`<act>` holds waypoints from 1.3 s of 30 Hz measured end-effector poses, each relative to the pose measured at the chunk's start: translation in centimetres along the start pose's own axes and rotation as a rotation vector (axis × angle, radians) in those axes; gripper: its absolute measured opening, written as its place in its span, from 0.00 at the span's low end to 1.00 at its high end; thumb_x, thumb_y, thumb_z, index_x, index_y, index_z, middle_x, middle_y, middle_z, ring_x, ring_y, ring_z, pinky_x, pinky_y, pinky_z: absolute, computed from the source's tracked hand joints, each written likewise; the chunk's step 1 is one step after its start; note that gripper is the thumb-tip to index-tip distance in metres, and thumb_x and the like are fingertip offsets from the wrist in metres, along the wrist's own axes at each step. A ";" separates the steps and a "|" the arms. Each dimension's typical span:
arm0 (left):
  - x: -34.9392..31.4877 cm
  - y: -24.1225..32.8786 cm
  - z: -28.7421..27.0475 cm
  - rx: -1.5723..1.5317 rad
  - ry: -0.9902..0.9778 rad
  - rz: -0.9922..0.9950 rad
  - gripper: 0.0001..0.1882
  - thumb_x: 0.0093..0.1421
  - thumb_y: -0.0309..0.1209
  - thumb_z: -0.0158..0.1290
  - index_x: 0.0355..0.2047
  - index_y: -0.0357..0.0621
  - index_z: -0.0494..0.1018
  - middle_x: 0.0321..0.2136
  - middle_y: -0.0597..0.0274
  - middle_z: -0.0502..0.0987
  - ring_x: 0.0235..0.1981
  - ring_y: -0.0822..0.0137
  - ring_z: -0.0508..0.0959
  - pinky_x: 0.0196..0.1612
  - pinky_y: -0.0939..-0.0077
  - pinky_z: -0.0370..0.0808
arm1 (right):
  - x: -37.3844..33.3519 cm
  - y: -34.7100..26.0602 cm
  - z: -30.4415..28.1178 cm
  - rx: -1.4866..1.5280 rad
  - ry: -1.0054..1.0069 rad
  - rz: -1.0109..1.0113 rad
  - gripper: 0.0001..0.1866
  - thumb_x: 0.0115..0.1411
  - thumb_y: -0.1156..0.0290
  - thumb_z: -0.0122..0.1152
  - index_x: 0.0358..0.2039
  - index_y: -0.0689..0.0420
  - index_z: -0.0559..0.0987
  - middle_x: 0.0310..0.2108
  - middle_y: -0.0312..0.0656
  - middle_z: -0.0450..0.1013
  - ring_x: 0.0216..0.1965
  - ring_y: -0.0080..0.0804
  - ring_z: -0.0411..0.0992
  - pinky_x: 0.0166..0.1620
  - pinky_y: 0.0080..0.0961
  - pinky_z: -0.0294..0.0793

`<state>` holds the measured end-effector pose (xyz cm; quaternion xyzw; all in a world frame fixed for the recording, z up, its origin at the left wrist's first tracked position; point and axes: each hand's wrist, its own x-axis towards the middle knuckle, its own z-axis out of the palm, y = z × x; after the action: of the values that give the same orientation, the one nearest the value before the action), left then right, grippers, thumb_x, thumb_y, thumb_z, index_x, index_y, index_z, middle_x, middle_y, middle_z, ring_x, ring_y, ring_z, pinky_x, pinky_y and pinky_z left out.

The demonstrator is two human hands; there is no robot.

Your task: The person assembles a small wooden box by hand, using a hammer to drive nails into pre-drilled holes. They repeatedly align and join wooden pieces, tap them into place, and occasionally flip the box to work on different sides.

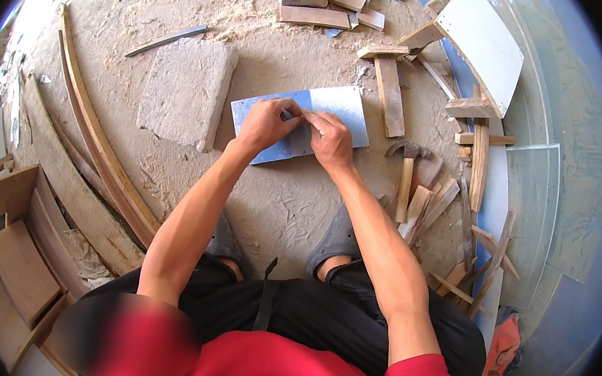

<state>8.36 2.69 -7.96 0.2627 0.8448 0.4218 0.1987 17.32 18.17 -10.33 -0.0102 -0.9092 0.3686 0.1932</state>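
Note:
A flat rectangular panel [340,105], part blue and part whitish, lies on the floor in front of me, with small dots near its edges. Above its middle, my left hand [269,123] is closed with thumb and fingers drawn together. Fingertip to fingertip with it, my right hand [330,139] is also pinched. Whatever sits between the fingertips is too small to make out. To the right of the panel lies a claw hammer [406,176] with a wooden handle, apart from both hands.
A rough pale stone slab [184,92] lies left of the panel. Long curved wooden strips [94,134] and a wooden frame [10,195] are farther left. Wood offcuts [428,206], a white board [481,46] and glass sheets [534,208] crowd the right. Dusty floor surrounds my feet.

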 end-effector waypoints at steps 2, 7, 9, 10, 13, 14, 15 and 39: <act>-0.2 -0.3 -0.1 0.023 0.028 0.042 0.11 0.54 0.32 0.61 0.36 0.40 0.82 0.31 0.52 0.82 0.29 0.58 0.82 0.37 0.67 0.77 | 0.0 0.0 0.1 -0.010 0.002 -0.024 0.16 0.54 0.83 0.56 0.40 0.57 0.85 0.36 0.43 0.80 0.39 0.44 0.77 0.42 0.36 0.78; -0.1 -0.1 0.0 0.098 0.010 0.008 0.12 0.54 0.35 0.61 0.36 0.43 0.83 0.32 0.55 0.83 0.30 0.55 0.80 0.36 0.65 0.76 | -0.2 0.1 -0.1 -0.033 0.018 -0.065 0.18 0.52 0.84 0.56 0.42 0.57 0.85 0.38 0.41 0.79 0.41 0.42 0.76 0.43 0.35 0.78; -0.3 0.1 0.2 0.140 0.037 0.035 0.11 0.54 0.35 0.61 0.35 0.44 0.83 0.33 0.57 0.83 0.33 0.55 0.80 0.39 0.65 0.75 | -0.3 0.0 -0.3 -0.049 0.019 -0.074 0.18 0.53 0.84 0.56 0.42 0.56 0.85 0.39 0.40 0.78 0.41 0.42 0.76 0.43 0.35 0.78; -0.4 -0.2 0.4 0.172 0.077 0.082 0.10 0.54 0.35 0.61 0.35 0.45 0.83 0.34 0.59 0.83 0.35 0.56 0.79 0.40 0.65 0.74 | -0.2 -0.2 -0.3 -0.056 0.017 -0.079 0.18 0.53 0.84 0.56 0.42 0.56 0.85 0.39 0.39 0.78 0.41 0.42 0.76 0.44 0.34 0.78; -0.7 -0.9 1.0 0.237 0.158 0.166 0.08 0.54 0.35 0.61 0.33 0.48 0.83 0.34 0.65 0.82 0.39 0.59 0.77 0.44 0.65 0.72 | -0.4 -0.8 -0.2 -0.069 0.013 -0.066 0.18 0.53 0.84 0.56 0.42 0.56 0.85 0.39 0.39 0.77 0.42 0.41 0.75 0.44 0.34 0.78; -0.7 -1.1 1.1 0.253 0.177 0.185 0.07 0.53 0.35 0.61 0.32 0.49 0.83 0.34 0.67 0.82 0.40 0.60 0.77 0.46 0.65 0.71 | -0.4 -0.9 -0.3 -0.069 0.009 -0.067 0.18 0.53 0.84 0.56 0.42 0.56 0.85 0.39 0.39 0.78 0.42 0.42 0.75 0.44 0.34 0.77; -0.8 -1.3 1.1 0.254 0.180 0.208 0.07 0.54 0.35 0.61 0.32 0.50 0.83 0.34 0.68 0.82 0.40 0.61 0.76 0.46 0.65 0.70 | -0.4 -0.9 -0.3 -0.070 0.005 -0.068 0.17 0.53 0.84 0.55 0.42 0.56 0.85 0.39 0.40 0.78 0.42 0.42 0.76 0.44 0.34 0.77; -0.5 -2.4 0.2 0.251 0.109 0.287 0.07 0.58 0.37 0.60 0.34 0.51 0.83 0.36 0.70 0.83 0.41 0.64 0.75 0.49 0.66 0.67 | -11.9 10.6 -10.5 -0.681 0.083 0.996 0.27 0.56 0.70 0.59 0.56 0.54 0.67 0.50 0.53 0.69 0.52 0.55 0.69 0.55 0.47 0.68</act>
<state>8.16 1.32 -10.00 0.3799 0.8541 0.3507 0.0562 30.79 30.94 -14.72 -0.5102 -0.8538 0.1023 0.0185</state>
